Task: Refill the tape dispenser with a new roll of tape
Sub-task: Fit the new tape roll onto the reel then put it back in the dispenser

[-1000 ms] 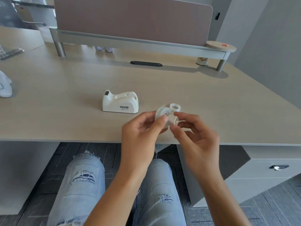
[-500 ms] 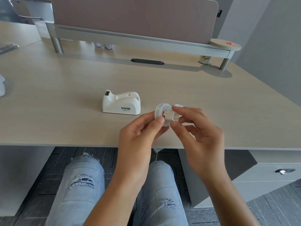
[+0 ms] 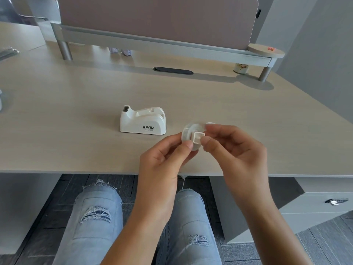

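Above desk (image 3: 76, 115), both hands (image 3: 162, 169) (image 3: 238, 159) pinch tape roll (image 3: 192, 135).

Desk (image 3: 76, 104): pale wood-grain.
Cable slot (image 3: 172, 70): dark, at 12 o'clock.
Divider panel (image 3: 158, 18): behind it.
Small cup (image 3: 241, 68): 2 o'clock.
Ripped jeans (image 3: 97, 217): 6 o'clock.
Drawer lock (image 3: 336, 201): 4 o'clock.

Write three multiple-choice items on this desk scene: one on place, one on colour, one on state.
1. Where is the tape dispenser?
A. On the desk
B. On the person's lap
C. On the raised shelf

2. What colour is its body?
A. Black
B. White
C. Red

3. How is the tape roll held?
A. Lying on the desk
B. Seated in the dispenser
C. Between both hands

Answers: 1 A, it stands on the desktop beyond the hands. 2 B, white with dark VIVID lettering. 3 C, the left hand and right hand hold it above the desk edge.
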A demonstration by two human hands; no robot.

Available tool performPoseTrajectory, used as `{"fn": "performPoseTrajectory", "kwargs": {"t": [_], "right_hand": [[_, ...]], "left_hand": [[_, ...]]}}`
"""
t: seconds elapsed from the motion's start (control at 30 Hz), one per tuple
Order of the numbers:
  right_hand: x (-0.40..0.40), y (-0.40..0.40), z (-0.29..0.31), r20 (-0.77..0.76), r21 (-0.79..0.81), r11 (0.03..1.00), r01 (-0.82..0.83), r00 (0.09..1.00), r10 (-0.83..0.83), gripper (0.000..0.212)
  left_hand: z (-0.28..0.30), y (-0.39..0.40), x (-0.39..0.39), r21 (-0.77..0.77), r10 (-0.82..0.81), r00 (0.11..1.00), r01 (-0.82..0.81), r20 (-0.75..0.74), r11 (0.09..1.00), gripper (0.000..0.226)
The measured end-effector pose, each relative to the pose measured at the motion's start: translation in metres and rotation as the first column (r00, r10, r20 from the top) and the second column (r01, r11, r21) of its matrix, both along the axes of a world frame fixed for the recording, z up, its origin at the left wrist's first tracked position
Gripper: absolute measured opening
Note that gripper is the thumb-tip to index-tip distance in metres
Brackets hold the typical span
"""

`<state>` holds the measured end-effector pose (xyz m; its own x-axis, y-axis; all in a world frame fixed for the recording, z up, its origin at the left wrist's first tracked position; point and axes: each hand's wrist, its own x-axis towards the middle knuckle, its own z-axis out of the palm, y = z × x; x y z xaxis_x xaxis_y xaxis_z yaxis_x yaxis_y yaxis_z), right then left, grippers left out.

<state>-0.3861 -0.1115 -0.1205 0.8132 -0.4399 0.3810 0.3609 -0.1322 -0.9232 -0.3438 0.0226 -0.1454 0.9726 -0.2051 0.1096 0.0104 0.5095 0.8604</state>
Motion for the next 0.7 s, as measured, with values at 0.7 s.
{"fn": "performPoseTrajectory", "kwargs": {"t": [0.7], "right_hand": [[0.0022, -0.0045, 0.0001, -0.010, -0.317, 0.948, -0.006, 1.000, 0.003, 0.017]], "left_hand": [[-0.0037, 0.0074, 0.0041, 0.012, -0.006, 0.996, 0.005, 0.093, 1.000, 0.019]]}}
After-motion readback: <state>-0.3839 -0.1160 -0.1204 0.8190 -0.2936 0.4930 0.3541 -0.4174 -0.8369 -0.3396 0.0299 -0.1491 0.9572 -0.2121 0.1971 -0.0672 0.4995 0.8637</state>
